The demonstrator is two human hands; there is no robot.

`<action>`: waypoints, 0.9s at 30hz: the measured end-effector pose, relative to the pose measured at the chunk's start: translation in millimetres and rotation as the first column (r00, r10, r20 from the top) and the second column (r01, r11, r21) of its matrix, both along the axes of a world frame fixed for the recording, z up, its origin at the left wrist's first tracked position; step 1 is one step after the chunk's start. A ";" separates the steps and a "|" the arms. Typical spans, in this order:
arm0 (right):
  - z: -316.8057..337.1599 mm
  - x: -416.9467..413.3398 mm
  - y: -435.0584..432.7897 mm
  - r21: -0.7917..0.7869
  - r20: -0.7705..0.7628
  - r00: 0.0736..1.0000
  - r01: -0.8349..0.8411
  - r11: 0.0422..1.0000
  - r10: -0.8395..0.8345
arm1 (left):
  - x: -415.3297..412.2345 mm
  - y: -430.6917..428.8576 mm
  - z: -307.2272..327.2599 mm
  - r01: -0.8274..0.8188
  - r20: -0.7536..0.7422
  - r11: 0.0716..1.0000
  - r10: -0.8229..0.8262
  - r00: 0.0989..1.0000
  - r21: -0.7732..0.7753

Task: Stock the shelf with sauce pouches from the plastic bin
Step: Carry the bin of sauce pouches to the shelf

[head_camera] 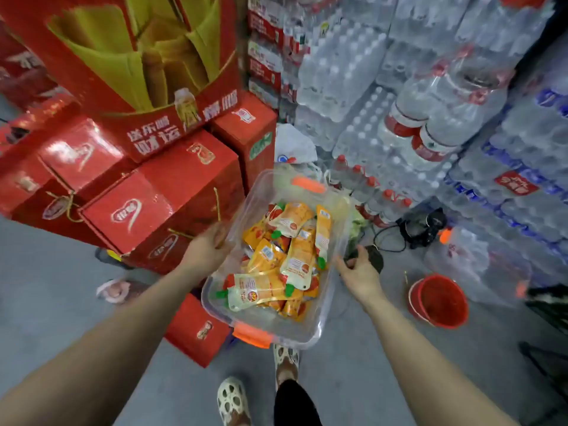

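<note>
A clear plastic bin [295,330] with orange handles is shown at the centre of the frame, raised above the floor; it is heaped with orange sauce pouches [285,250], so stocking is judged not yet begun; no shelf can be made out. The left hand [207,245], blurred, is curled on the bin's left rim; the right hand [359,272] is curled at the right rim beside a dark object [375,256]; what it holds cannot be told.

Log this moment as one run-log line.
state: plastic bin held up; left hand: grips left rim; right hand: at right rim, grip unclear; sauce pouches: in bin
</note>
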State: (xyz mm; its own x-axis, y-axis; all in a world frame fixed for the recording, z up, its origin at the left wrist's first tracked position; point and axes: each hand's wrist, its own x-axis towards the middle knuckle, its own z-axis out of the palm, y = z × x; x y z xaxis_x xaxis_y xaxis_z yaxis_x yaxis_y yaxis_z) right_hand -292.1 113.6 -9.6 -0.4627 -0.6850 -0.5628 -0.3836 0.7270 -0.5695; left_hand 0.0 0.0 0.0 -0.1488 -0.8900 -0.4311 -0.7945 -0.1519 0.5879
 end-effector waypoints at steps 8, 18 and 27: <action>-62.8 -12.5 -21.7 0.091 0.124 0.982 0.130 0.987 -0.141 | -27.8 -41.1 -61.4 -0.219 -0.087 0.975 0.222 0.971 0.040; -60.3 -2.1 11.6 0.106 0.083 0.973 0.208 0.972 -0.217 | -11.9 24.8 -52.7 -0.260 -0.293 0.963 0.269 0.917 0.072; 16.8 94.1 138.6 -0.118 -0.021 0.999 -0.047 0.992 0.045 | 120.7 227.8 -8.3 -0.296 -0.340 0.948 0.319 0.885 0.117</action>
